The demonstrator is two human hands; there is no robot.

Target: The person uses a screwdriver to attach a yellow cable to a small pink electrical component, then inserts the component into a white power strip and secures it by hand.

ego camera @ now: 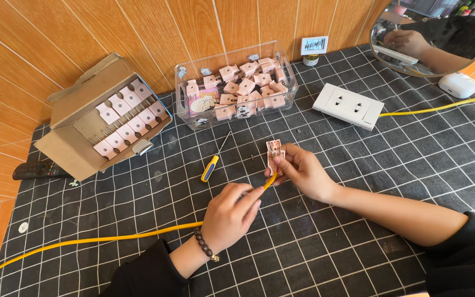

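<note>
My right hand holds a small pink plug part upright over the black gridded cloth. My left hand, with a bead bracelet at the wrist, pinches the end of a yellow cable and brings its tip up to the bottom of the pink part. The cable trails away to the left across the cloth. A screwdriver with a yellow and blue handle lies just left of the hands.
A clear plastic bin of several pink plug parts stands at the back. A cardboard box with more lies at the left. A white socket strip, a round mirror and a remote control are around.
</note>
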